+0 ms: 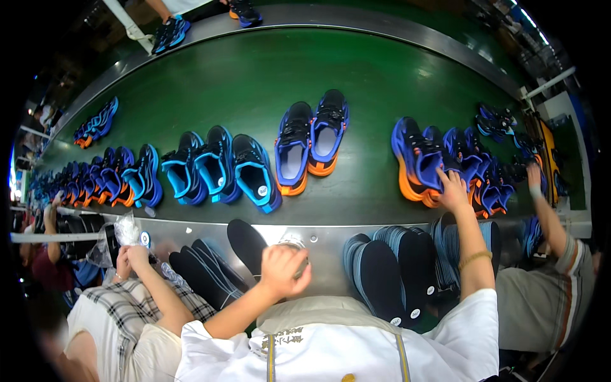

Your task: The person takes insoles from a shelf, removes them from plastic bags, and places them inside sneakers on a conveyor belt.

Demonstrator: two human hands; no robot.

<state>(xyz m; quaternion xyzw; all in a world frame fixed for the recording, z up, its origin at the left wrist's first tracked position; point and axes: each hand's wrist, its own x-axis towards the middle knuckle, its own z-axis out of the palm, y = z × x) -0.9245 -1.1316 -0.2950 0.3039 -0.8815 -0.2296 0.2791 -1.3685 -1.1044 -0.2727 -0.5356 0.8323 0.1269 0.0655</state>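
My right hand (453,190) reaches forward onto the belt, its fingers closed at the collar of a black and purple sneaker (415,156) with an orange sole. More such sneakers crowd beside it. Close to my body, my left hand (284,272) is curled over a small round container (294,242) on the metal ledge; what its fingers hold is hidden. A black insole (247,244) lies just left of that hand. Ahead on the belt stands a pair of purple-black sneakers (293,149) with pale insoles showing inside.
Stacked insoles (375,274) lie along the metal ledge (328,245), with another pile (207,274) to the left. Rows of blue and orange sneakers (216,165) stand on the green belt (242,76). Co-workers sit close on both sides; one person's hand (533,179) reaches onto the belt at right.
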